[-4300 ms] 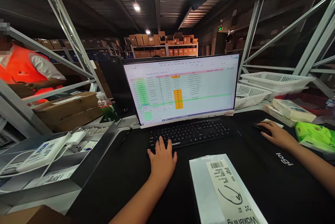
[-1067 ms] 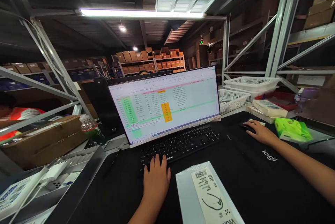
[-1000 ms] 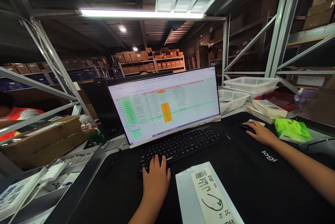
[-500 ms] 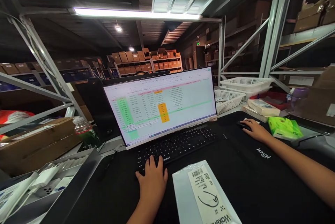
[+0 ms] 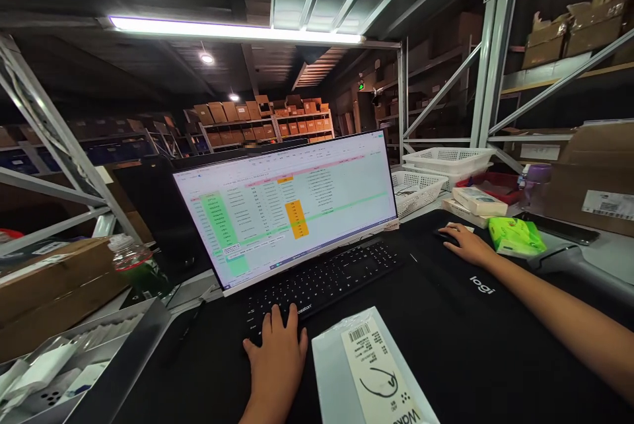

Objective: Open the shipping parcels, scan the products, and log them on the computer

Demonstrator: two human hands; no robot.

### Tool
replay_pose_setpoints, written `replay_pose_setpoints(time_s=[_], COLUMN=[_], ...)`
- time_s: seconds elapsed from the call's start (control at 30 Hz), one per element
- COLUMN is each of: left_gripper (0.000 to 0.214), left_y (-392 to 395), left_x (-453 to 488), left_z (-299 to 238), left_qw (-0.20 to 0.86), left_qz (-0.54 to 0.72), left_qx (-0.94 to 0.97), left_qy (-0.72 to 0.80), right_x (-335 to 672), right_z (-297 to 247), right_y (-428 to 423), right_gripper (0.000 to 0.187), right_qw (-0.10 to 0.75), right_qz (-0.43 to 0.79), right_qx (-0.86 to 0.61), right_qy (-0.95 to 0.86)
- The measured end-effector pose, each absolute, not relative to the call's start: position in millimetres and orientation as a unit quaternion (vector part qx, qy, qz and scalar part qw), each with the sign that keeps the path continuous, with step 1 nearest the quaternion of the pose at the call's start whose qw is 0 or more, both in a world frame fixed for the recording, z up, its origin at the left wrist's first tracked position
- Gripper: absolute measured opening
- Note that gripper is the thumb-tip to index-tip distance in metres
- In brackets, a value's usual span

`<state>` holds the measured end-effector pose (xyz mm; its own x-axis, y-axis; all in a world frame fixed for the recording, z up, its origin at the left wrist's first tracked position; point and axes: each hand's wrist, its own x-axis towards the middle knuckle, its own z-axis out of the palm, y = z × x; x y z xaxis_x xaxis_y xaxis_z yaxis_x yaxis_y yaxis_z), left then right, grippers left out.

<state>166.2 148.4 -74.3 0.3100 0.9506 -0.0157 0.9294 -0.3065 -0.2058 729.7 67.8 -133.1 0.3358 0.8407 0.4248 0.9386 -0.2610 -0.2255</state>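
Note:
My left hand (image 5: 275, 354) lies flat, fingers apart, on the front left edge of a black keyboard (image 5: 321, 279). My right hand (image 5: 465, 246) is curled over a black mouse (image 5: 443, 235) on the black desk mat (image 5: 475, 331). Behind the keyboard a monitor (image 5: 287, 203) shows a spreadsheet with green and orange cells. A white flat box (image 5: 369, 371) in clear wrap, with a barcode label, lies just right of my left hand.
A grey tray (image 5: 84, 371) with white chargers sits at lower left, a cardboard box (image 5: 49, 292) and a bottle (image 5: 133, 265) behind it. White baskets (image 5: 446, 163), small boxes (image 5: 478, 201), a green pack (image 5: 515, 237) and a scanner (image 5: 569, 262) stand right. Metal rack posts (image 5: 488, 74) frame the desk.
The view has swung right, so everything has slid left in the picture. Both hands stay where they were on keyboard and mouse. The person in orange at left is no longer in sight.

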Motion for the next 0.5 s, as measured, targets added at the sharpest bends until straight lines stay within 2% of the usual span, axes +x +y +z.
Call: replay_pose_setpoints(time_s=[0.23,0.5], left_gripper=[0.062,0.065], left_y=[138.8,134.7], left_x=[172.5,175.4], left_z=[-57.3,-50.1], left_qw=[0.070,0.065], left_qz=[0.098,0.111], left_qx=[-0.794,-0.794], left_qy=[-0.595,-0.594], right_x=[731.0,735.5], right_z=[-136.2,-138.7], right_y=[67.8,70.1], right_gripper=[0.048,0.046], right_qw=[0.228,0.236], right_qz=[-0.111,-0.122], right_qx=[-0.782,-0.771], right_qy=[-0.570,-0.579])
